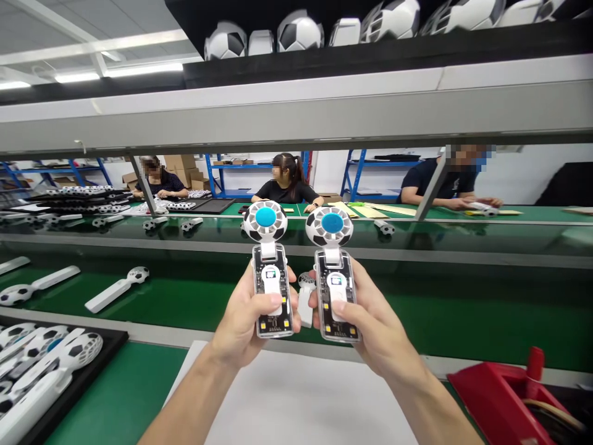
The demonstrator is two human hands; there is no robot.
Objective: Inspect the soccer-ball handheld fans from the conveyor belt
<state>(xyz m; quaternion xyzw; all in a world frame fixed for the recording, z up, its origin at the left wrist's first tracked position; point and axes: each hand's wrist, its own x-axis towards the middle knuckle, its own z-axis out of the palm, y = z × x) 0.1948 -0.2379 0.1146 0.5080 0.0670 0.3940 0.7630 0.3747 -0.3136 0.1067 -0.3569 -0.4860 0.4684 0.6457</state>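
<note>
Green work surface [111,395], white sheet [296,395] at its near edge. Above the sheet, both forearms raised and angled inward: left hand [241,321] closed around a clear-bodied handheld fan [271,293], thumb across the front; right hand [375,321] closed likewise around a matching fan [336,293]. Both football-patterned heads [265,224] upright, just apart.

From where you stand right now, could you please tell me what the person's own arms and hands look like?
Both forearms are bare, with no sleeve, cuff or cable in view. The left hand and the right hand wear no gloves, and neither hand nor wrist shows a ring, watch or band.
</note>
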